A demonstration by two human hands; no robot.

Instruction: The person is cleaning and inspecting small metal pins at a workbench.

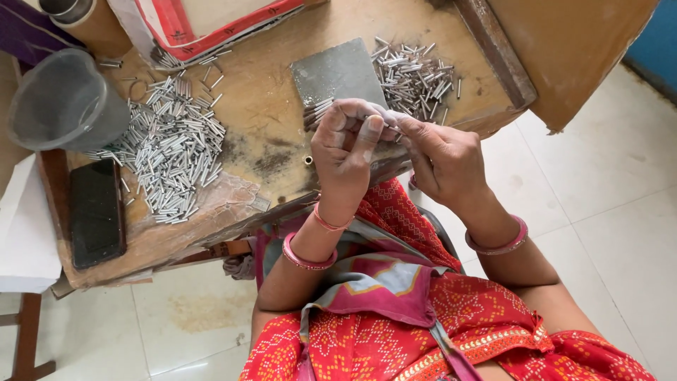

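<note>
The left hand (345,152) and the right hand (441,159) met over the table edge (162,247), fingers pinched together on a small white piece (386,114); what it was could not be told. Just beyond them lay a grey metal plate (338,70) and a pile of small metal tubes (416,74). Farther left of the left hand sat a larger tube pile (169,152), a black phone (96,212), a grey plastic cup (63,102) and a red-and-white package (211,25).
</note>
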